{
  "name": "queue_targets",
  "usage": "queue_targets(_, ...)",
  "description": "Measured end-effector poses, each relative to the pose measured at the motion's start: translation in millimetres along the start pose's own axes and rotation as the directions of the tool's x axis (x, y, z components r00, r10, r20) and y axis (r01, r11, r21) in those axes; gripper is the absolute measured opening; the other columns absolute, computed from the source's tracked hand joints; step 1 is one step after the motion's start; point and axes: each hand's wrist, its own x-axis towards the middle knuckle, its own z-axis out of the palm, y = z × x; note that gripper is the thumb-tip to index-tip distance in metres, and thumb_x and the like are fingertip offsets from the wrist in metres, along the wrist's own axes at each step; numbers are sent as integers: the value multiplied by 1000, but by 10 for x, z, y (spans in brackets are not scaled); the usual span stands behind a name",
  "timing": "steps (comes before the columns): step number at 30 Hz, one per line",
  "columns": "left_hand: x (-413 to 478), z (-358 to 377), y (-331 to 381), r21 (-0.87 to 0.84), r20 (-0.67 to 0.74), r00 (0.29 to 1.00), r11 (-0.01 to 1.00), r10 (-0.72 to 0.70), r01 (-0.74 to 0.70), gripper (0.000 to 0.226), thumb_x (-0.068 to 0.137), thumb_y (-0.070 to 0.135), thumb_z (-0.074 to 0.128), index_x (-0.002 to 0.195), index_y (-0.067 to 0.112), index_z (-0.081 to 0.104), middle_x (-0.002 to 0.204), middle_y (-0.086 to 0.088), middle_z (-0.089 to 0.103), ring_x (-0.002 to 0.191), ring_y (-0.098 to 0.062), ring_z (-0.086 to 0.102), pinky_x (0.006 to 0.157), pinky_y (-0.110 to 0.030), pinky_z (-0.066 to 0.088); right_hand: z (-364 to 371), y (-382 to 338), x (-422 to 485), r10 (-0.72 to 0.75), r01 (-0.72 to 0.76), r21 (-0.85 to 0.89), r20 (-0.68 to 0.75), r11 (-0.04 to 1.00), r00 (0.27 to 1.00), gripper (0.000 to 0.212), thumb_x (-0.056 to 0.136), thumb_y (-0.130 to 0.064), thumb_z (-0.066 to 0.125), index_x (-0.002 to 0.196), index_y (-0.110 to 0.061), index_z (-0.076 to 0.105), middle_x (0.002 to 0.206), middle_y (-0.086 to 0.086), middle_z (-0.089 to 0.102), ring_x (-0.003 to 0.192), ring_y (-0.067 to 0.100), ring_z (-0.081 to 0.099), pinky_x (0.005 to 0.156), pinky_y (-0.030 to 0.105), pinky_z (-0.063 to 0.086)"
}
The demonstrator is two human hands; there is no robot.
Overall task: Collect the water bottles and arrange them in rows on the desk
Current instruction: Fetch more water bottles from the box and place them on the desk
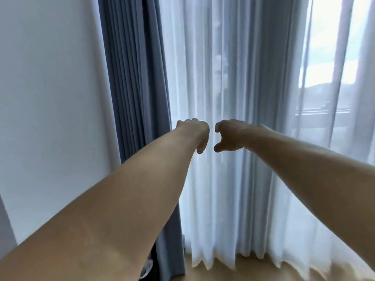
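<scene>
Both arms outstretched toward sheer curtain [233, 78]. Left hand [195, 132] curled, right hand [229, 134] half-curled; neither visibly holding anything. Bottles out of view.

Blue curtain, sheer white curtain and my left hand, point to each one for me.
blue curtain [132, 78], head view, on its folds.
sheer white curtain [233, 57], head view, mid panel.
left hand [195, 131], head view, back of hand.

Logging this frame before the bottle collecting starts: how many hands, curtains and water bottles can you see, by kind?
Hands: 2, the left hand and right hand
Curtains: 2, the blue curtain and sheer curtain
Water bottles: 0
Total: 4
</scene>
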Motion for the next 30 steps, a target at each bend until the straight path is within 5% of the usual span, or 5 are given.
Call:
queue_targets(8, 86, -268, 1657, -37, -26, 980, 979, 198, -198, 29, 83, 20, 72, 93, 15, 46, 104, -5, 47, 84, -24, 50, 77, -34, 37, -117, 1536, -613, 214, -214, -21, 7, 977, 977, 55, 82, -40, 70, 129, -15, 53, 123, 5, 60, 111, 27, 58, 95, 38, 48)
queue_targets(14, 99, -373, 2846, -15, -39, 945, 945, 326, -327, 59, 83, 27, 74, 132, 14, 45, 135, -8, 49, 120, -26, 53, 91, -38, 44, -147, 2564, -1113, 330, -330, -46, -10, 943, 944, 51, 81, -39, 70, 124, -15, 57, 121, 8, 61, 107, 28, 59, 91, 37, 49)
queue_targets(21, 191, -432, 4111, -47, -28, 880, 879, 474, -475, 30, 84, 27, 71, 103, 17, 50, 121, -4, 49, 99, -26, 52, 78, -33, 35, -111, 3647, -1553, 521, -519, -78, 15, 851, 853, 54, 85, -38, 67, 129, -12, 51, 126, 6, 57, 109, 27, 59, 92, 39, 50)
queue_targets(26, 406, -452, 4911, -55, -48, 827, 825, 560, -562, 47, 85, 26, 71, 126, 14, 49, 133, -5, 46, 117, -29, 53, 79, -37, 37, -81, 4387, -1722, 639, -633, -114, 28, 766, 769, 53, 87, -35, 66, 131, -10, 49, 125, 7, 56, 108, 28, 58, 91, 38, 51)
queue_targets(30, 706, -448, 5532, -51, -81, 773, 772, 630, -634, 39, 84, 27, 72, 113, 14, 50, 131, -6, 47, 112, -30, 57, 77, -38, 41, -32, 4958, -1701, 725, -713, -154, 39, 684, 687, 54, 87, -37, 66, 130, -10, 48, 124, 8, 56, 107, 30, 57, 90, 38, 51)
